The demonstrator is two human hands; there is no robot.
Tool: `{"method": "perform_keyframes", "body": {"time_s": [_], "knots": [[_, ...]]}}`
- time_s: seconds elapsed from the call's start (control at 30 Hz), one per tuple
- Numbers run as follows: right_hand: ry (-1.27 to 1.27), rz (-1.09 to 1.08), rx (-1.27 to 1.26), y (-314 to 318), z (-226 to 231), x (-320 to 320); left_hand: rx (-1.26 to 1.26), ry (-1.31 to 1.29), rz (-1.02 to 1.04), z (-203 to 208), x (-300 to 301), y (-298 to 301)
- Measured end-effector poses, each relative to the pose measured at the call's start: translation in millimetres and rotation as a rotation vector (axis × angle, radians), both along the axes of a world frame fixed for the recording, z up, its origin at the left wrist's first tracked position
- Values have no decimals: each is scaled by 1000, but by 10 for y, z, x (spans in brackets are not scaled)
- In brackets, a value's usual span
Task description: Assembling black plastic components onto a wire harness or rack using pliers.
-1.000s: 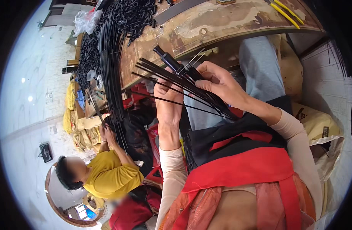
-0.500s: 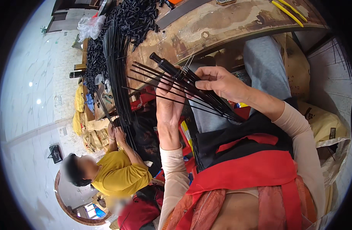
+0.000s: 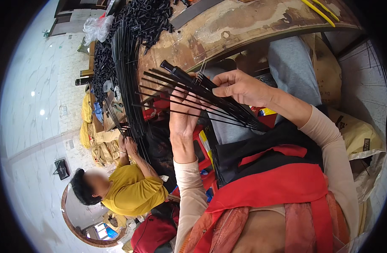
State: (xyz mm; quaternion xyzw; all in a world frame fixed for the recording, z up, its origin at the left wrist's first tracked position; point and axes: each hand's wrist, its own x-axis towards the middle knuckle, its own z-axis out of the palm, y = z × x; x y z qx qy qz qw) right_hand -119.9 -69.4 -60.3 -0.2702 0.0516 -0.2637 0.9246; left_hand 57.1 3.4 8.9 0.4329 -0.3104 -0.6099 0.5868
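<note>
Above my lap is what looks like an umbrella frame: a black tubular runner (image 3: 177,72) with thin black ribs (image 3: 230,107) fanning out and gathering towards the lower right. My left hand (image 3: 185,110) is closed round it from beneath, its fingers partly hidden behind the ribs. On the other side my right hand (image 3: 240,87) pinches at the ribs close to the runner, thumb against forefinger. Exactly what lies between those fingertips is hidden. Fine silvery wires (image 3: 202,65) stick up beside the runner.
Beyond my hands runs a worn wooden bench (image 3: 240,25) with a heap of small black tubular parts (image 3: 145,21), a long bundle of black rods (image 3: 128,63) and yellow-handled pliers (image 3: 322,12). A co-worker in a yellow top (image 3: 134,189) sits at left. Sacks (image 3: 358,130) stand at right.
The runner and both hands have shifted slightly left. Some ribs lie closer together near the runner. My grip looks much the same, and the co-worker's head has turned a little.
</note>
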Motion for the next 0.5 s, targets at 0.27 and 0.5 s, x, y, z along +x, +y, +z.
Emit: {"method": "perform_keyframes", "body": {"time_s": [0.27,0.5], "knots": [[-70,210,167,-19,-30,63,-59,4,-153,-120,145,-80],[-84,-289,97,218,165,3,6,204,35,-395,-128,-143]]}}
